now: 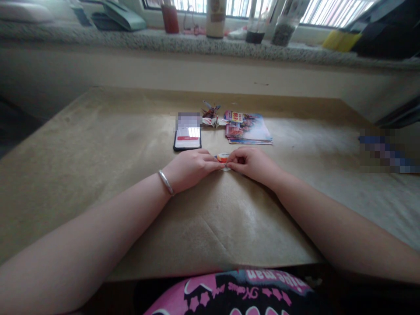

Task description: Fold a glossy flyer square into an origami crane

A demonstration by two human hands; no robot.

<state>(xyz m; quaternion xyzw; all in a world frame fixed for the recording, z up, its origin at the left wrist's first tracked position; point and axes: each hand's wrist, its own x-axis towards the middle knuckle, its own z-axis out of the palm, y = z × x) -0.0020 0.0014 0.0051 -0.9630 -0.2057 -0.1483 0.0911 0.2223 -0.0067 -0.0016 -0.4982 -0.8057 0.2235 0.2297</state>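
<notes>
A small piece of printed paper (223, 158), white with orange and some blue, lies on the table between my hands. My left hand (196, 165), with a silver bangle at its wrist, reaches in from the left; its fingers are pressed together on the paper's near left part. From the other side my right hand (251, 162) pinches the paper's right edge between thumb and forefinger. The fingertips of both hands almost meet at the near edge, so part of the paper is hidden. How it is folded is too small to tell.
A phone (187, 140) with a lit screen lies beyond my left hand. To its right are a pile of folded coloured paper (211, 114) and a stack of printed sheets (254, 129). Jars, such as a red one (169, 18), line the stone windowsill (183, 41).
</notes>
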